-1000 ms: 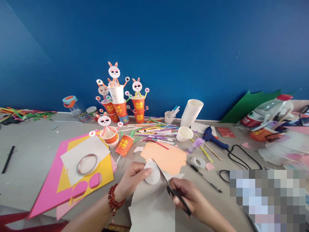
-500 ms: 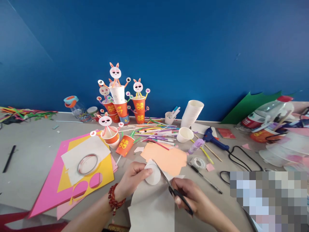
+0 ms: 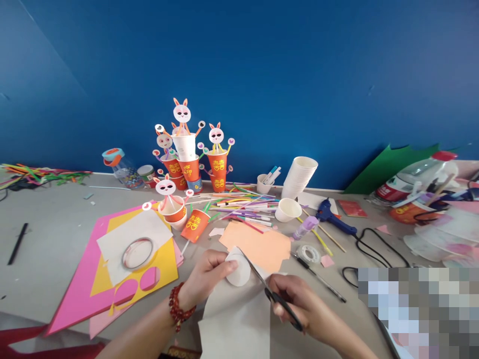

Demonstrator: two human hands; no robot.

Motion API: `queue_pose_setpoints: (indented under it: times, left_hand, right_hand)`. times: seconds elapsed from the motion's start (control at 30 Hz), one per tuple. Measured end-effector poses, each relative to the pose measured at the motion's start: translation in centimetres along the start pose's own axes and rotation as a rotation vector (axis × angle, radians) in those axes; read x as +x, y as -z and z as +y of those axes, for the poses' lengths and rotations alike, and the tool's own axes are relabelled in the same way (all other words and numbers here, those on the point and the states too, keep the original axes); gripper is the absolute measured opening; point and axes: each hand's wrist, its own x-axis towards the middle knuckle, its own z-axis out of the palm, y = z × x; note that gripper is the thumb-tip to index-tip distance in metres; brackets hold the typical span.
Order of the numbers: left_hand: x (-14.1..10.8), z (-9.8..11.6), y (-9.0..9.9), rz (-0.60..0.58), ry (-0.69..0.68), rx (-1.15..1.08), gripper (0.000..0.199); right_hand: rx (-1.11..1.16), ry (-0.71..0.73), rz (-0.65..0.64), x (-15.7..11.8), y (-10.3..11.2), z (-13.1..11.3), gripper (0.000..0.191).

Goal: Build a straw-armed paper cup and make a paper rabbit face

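Between its thumb and fingers my left hand (image 3: pixel 210 271) pinches a white paper circle (image 3: pixel 239 271) at its left edge. My right hand (image 3: pixel 294 299) is closed round the black handles of a pair of scissors (image 3: pixel 271 294). The blades point up and to the left, along the circle's upper right side. Below the hands hangs a large white sheet of paper (image 3: pixel 239 321); whether the circle is still joined to it I cannot tell. An orange paper piece (image 3: pixel 258 244) lies just beyond the blades.
Left lie pink and yellow sheets (image 3: pixel 80 279) with a tape roll (image 3: pixel 137 253) on top. Behind stand rabbit-faced paper cups (image 3: pixel 189 167), markers (image 3: pixel 243 204) and stacked white cups (image 3: pixel 299 177). To the right are a glue gun (image 3: pixel 333 217), a pen (image 3: pixel 322 279), a glue stick (image 3: pixel 305 228) and a bottle (image 3: pixel 415 179).
The view has shifted very slightly, so everything sits a little further right. Both hands keep nearly the same pose, and the scissors and the circle have barely moved.
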Motion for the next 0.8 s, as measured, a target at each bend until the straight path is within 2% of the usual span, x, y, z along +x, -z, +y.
queue_pose_setpoints:
  times: [0.17, 0.3, 0.4, 0.57, 0.8]
  left_hand:
    - [0.0, -0.1, 0.0, 0.039, -0.006, -0.078, 0.056]
    - [0.1, -0.5, -0.2, 0.002, -0.103, -0.147, 0.046]
    - [0.2, -0.7, -0.7, 0.040, -0.105, -0.117, 0.040]
    - [0.2, -0.7, -1.1, 0.071, -0.021, -0.114, 0.033]
    - [-0.1, -0.4, -1.0, -0.007, -0.055, -0.047, 0.031]
  right_hand:
    - [0.055, -0.036, 0.046, -0.1, -0.7, -0.2, 0.062]
    - [0.130, -0.139, 0.162, -0.1, -2.0, 0.2, 0.066]
    - [0.170, -0.164, 0.206, -0.1, -3.1, 0.6, 0.064]
    - [0.169, -0.140, 0.208, -0.2, -3.8, 0.6, 0.067]
    - [0.117, -0.063, 0.210, -0.2, -3.1, -0.7, 0.062]
